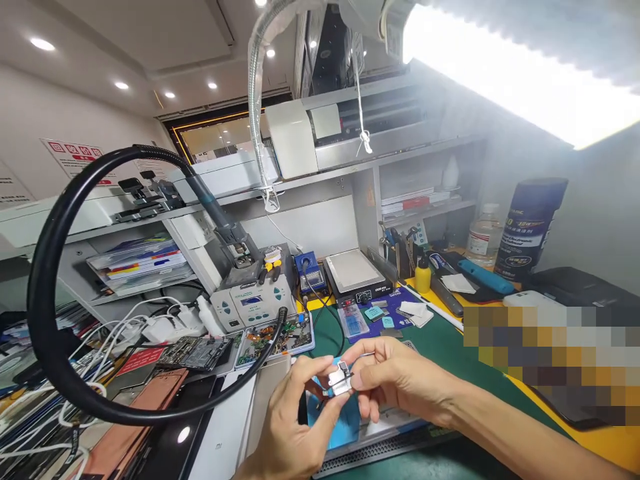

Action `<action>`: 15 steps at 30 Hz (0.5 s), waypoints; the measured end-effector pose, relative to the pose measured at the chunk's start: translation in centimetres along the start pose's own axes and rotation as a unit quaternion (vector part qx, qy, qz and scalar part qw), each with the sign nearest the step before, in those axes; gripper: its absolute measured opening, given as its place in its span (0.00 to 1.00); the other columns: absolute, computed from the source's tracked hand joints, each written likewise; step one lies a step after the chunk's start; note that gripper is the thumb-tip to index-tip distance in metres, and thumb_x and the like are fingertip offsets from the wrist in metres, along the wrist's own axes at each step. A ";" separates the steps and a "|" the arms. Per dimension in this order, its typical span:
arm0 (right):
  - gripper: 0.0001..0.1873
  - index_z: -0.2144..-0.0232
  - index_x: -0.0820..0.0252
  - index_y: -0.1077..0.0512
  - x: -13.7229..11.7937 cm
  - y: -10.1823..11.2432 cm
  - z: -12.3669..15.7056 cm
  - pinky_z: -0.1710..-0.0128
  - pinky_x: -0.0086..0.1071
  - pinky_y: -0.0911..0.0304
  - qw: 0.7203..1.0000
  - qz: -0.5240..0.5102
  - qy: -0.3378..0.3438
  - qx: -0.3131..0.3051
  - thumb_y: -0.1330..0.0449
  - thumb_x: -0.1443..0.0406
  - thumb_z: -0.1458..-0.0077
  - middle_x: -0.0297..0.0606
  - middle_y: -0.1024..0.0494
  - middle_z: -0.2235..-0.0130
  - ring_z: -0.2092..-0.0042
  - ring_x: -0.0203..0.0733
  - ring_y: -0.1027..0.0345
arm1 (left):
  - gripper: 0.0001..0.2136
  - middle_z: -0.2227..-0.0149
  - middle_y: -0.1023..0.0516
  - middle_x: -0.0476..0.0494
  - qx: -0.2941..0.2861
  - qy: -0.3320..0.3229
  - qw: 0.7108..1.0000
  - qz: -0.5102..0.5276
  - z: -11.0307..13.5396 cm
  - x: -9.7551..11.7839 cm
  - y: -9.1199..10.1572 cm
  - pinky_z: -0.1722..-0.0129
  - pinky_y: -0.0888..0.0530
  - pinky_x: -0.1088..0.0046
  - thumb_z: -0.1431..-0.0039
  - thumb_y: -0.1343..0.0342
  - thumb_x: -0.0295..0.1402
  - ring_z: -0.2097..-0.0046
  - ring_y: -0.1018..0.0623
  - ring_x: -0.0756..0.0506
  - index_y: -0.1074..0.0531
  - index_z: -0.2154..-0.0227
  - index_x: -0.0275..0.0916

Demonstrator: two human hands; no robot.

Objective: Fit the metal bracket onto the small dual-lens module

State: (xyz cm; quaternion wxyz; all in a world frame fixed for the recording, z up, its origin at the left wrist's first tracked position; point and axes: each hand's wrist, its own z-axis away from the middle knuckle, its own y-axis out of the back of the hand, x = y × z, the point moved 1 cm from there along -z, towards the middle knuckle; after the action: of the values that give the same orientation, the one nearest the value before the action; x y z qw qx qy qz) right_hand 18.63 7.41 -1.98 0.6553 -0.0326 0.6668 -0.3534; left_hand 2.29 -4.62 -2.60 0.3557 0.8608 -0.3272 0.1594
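- Silver-white, a small component (337,385) with a black piece on it is raised between both hands, in the lower middle of the frame.
- The left grip (300,427) pinches it from the left, index finger above and thumb below.
- The right grip (393,373) closes on its right edge, thumb and index finger against the black piece.
- Just beneath the hands lies a blue pad (345,430); around it a green mat (450,353) covers much of the surface (620,448), which shows yellow at the lower right.
- Left of centre stands a grey station (257,303), with a tray of circuit boards (301,339) in front; a black hose (43,320) loops across the left.
- Phone panels (145,417) crowd the lower left.
- Near centre is a white-topped plate (355,269); right of it, a yellow bottle (423,277) and a dark blue can (525,230).
- Grey shelving (367,160) runs behind, a bright lamp (520,73) fills the upper right, and ceiling lights (43,44) glow at upper left.
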 end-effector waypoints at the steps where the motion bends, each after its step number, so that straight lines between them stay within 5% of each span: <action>1: 0.14 0.63 0.66 0.26 0.0 0.0 0.0 0.78 0.28 0.30 1.000 0.003 0.007 0.001 0.31 0.74 0.54 0.34 0.21 0.77 0.78 0.37 0.26 | 0.23 0.58 0.23 0.48 -0.005 -0.003 1.000 -0.002 -0.1 0.0 0.0 0.62 0.21 0.75 0.42 0.40 0.25 0.62 0.21 0.49 0.36 0.45 0.46; 15: 0.18 0.61 0.63 0.27 -0.3 -0.3 0.1 0.77 0.29 0.31 0.988 0.107 0.108 0.013 0.27 0.64 0.55 0.30 0.22 0.74 0.76 0.38 0.24 | 0.12 0.62 0.23 0.43 -0.018 -0.097 0.994 -0.041 -1.3 0.3 0.6 0.68 0.24 0.73 0.41 0.41 0.22 0.64 0.24 0.47 0.29 0.56 0.40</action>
State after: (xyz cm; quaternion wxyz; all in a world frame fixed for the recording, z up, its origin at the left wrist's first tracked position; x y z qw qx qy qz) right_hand 18.59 7.30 -1.53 0.6138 0.0861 0.7288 -0.2911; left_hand 2.03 -4.19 -1.26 0.3437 0.8785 -0.3273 0.0542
